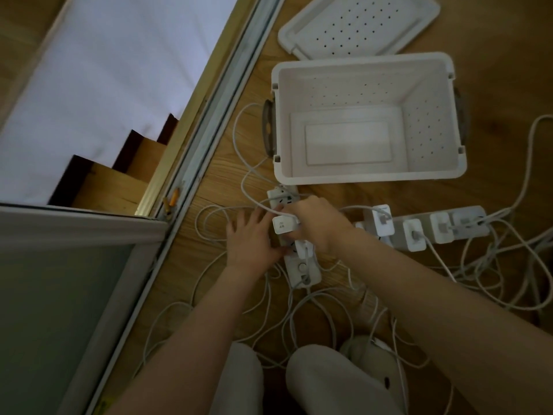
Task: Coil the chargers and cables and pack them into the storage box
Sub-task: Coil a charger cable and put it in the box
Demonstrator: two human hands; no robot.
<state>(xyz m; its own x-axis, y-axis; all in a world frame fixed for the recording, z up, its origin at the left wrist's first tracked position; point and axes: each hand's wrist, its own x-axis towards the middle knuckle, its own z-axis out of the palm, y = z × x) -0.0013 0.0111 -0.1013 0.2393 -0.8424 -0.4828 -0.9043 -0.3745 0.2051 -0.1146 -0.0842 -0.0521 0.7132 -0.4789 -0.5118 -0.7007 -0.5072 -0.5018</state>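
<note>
You are at the very start: nothing is coiled and nothing is packed. Starting on the left, your left hand point(250, 244) lies with its fingers spread flat on the near power strip point(302, 269), seemingly holding it down. Just beside it, your right hand point(314, 224) is clamped around a white charger point(282, 225) that sits in that strip, so the step in hand looks like pulling the plug. Past your hands the storage box point(359, 179) stands open and bare inside, with its lid point(359, 22) lying flat behind it. Further right, a second power strip point(486, 214) carries a row of chargers point(414, 235), all plugged in. White cables point(493, 265) sprawl in loose tangles from there back around your knees. Every charger has yet to be unplugged, wound and put in the box.

All of this lies on a wooden floor point(508, 85) in dim light. At the far left a metal-framed glass barrier point(209, 115) runs along the edge, and wooden stairs point(119, 181) drop away beyond it.
</note>
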